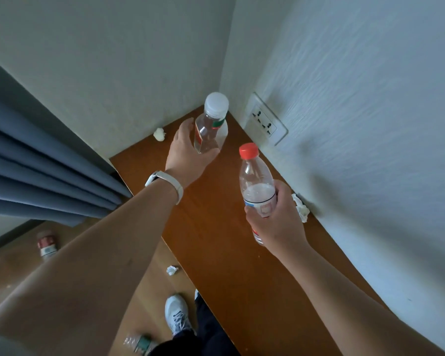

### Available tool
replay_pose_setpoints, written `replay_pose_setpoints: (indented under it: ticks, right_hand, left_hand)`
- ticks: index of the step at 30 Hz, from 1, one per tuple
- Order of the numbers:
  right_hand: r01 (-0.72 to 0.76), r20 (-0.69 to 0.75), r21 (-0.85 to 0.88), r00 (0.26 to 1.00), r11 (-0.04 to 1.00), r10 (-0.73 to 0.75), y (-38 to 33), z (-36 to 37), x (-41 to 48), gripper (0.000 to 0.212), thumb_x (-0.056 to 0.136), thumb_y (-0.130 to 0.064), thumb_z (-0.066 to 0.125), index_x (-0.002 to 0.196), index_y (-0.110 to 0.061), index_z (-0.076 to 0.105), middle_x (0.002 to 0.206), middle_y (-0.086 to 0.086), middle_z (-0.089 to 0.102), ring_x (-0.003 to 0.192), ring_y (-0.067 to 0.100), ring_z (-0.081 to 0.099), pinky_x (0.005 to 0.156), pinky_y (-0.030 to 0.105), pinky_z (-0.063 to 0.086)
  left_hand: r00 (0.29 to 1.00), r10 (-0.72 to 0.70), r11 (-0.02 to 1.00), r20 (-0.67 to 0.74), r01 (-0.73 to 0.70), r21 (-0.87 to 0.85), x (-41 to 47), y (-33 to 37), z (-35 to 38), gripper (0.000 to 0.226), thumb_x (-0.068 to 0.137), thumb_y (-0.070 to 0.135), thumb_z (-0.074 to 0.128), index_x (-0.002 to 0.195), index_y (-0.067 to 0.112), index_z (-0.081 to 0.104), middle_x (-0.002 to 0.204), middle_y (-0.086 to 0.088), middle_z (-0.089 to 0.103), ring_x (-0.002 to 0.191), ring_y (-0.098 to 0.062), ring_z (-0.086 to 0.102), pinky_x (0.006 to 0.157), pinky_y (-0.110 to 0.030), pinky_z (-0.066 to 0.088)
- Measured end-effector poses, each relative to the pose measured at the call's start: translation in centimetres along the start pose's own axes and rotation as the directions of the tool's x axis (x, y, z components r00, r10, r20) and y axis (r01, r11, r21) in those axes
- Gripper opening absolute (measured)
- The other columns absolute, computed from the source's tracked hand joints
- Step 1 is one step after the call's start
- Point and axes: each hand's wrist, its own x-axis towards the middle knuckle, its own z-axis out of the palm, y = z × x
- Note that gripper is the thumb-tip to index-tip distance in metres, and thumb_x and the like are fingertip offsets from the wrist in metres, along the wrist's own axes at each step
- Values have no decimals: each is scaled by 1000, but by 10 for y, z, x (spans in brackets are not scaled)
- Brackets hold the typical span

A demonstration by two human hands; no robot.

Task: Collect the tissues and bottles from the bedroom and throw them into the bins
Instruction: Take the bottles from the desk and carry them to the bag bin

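My left hand (189,150) wraps around a clear bottle with a white cap (212,124) at the far corner of the brown table (216,240). My right hand (278,222) holds a clear bottle with a red cap (256,181) upright above the table's right side. A crumpled tissue (159,134) lies on the table by the back wall. Another tissue (301,208) rests against the right wall. On the wooden floor lie a third tissue (172,270), a bottle with a red label (46,246) and a crushed bottle with a green label (139,343).
Blue curtains (41,176) hang at the left beside the table. A wall socket (265,120) sits on the right wall above the table. My white shoe (176,314) stands on the floor by the table's edge.
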Motion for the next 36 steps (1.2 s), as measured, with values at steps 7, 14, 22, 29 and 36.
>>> replay_pose_setpoints:
  ticks: [7, 14, 22, 29, 36]
  right_hand:
    - [-22, -28, 6, 999, 1000, 22, -1, -10, 7, 51, 76, -32, 73, 116, -38, 41, 103, -16, 54, 92, 4, 59, 72, 26, 55]
    - [-2, -56, -24, 998, 1000, 1, -14, -21, -6, 53, 75, -33, 74, 110, -46, 35, 101, -18, 55, 93, 2, 57, 70, 21, 49]
    - [-25, -121, -47, 993, 999, 19, -33, -34, -53, 63, 71, -46, 72, 123, -38, 38, 108, -18, 55, 94, 6, 60, 73, 39, 57]
    - [7, -182, -65, 983, 998, -18, -52, -40, -115, 63, 73, -45, 73, 123, -39, 36, 112, -16, 52, 95, 8, 59, 69, 28, 57]
    - [-30, -255, -57, 967, 998, 14, -50, -48, -174, 65, 71, -46, 72, 125, -38, 36, 116, -14, 53, 101, 11, 58, 77, 40, 57]
  left_hand:
    - [1000, 6, 999, 30, -5, -35, 2, 9, 3, 68, 75, 38, 79, 131, 23, 43, 113, 8, 57, 98, -10, 55, 68, -13, 39]
    - [998, 11, 1000, 55, -9, -29, -32, 15, -15, 62, 74, 41, 79, 122, 25, 43, 99, 10, 52, 87, -8, 55, 65, -13, 39]
    - [995, 75, 996, 61, -71, -60, -103, 21, -50, 57, 78, 39, 77, 123, 24, 44, 93, 11, 49, 79, -9, 53, 60, -14, 40]
    - [987, 160, 986, 24, -159, -53, -166, 26, -94, 61, 79, 41, 77, 127, 25, 43, 104, 13, 53, 95, -7, 56, 69, -12, 42]
    - [958, 271, 962, 96, -271, -14, -221, 21, -112, 61, 77, 49, 74, 127, 27, 48, 114, 9, 58, 102, -10, 58, 80, -21, 49]
